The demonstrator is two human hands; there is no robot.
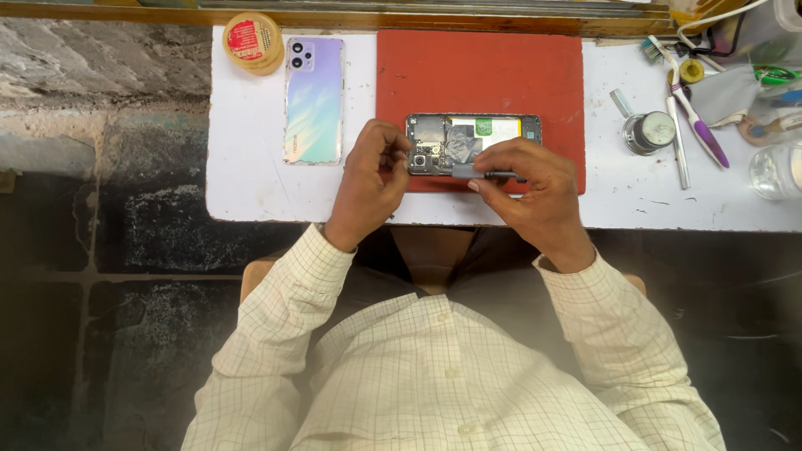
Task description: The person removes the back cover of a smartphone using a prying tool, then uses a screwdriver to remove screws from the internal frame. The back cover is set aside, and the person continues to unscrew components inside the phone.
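Opened phone (473, 142) on red mat (479, 71), left hand (368, 179) steadying, right hand (526, 188) with tool (489, 174)

A small white painted desk (251, 188) with a scuffed, chipped top fills the upper middle of the view, its near edge running from nine o'clock to three o'clock. At twelve o'clock a strip of brown wooden ledge (334, 18) borders the far side of the desk. At ten o'clock stands a rough grey stone wall (100, 58), its surface uneven and mottled. Below it, from nine o'clock down to seven o'clock, lies a dark floor of worn stone slabs (125, 250) with pale joints and dusty patches. At four o'clock the floor falls into deep shadow. The corners of a brown wooden seat (255, 276) show near the centre. Light is soft and even, brightest on the desk.
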